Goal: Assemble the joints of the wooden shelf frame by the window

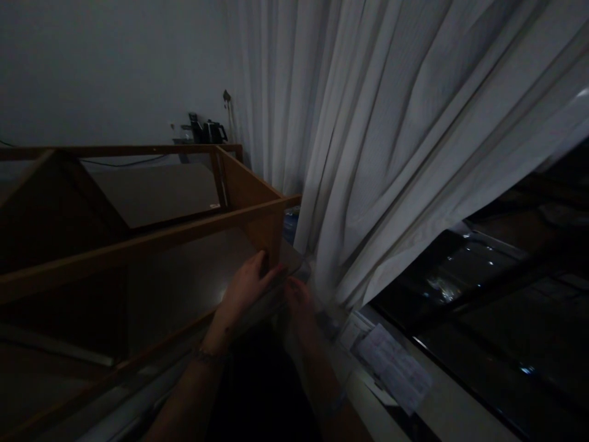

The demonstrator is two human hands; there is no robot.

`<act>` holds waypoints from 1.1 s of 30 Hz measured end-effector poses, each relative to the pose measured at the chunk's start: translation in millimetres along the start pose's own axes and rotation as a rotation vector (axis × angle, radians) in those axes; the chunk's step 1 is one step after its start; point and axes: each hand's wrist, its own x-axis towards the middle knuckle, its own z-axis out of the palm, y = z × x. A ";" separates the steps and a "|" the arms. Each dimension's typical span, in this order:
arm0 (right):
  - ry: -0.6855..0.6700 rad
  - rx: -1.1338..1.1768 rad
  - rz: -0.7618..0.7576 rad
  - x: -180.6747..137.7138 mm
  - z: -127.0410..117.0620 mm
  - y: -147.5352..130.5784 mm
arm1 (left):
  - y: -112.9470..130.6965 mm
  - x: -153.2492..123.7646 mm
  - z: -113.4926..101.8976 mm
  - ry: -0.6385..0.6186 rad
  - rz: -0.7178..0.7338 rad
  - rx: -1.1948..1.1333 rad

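The room is dim. My left hand (246,288) lies on the near corner of a grey flat board (184,282) inside a wooden frame (248,212), its fingers curled over the board's edge by the frame's corner post. My right hand (299,301) is just to the right of it, at the same corner, fingers bent and blurred; what they grip is hard to make out. Both forearms reach up from the bottom of the view.
White curtains (391,141) hang at the right, over a dark window (497,288). Papers (391,362) lie on the sill below. A kettle (214,131) stands far back by the wall. A second dark panel (156,193) lies inside the frame.
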 end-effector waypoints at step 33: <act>-0.108 -0.352 -0.405 3.1 -11.9 1.2 | -1.6 0.5 0.3 -0.014 0.001 -0.004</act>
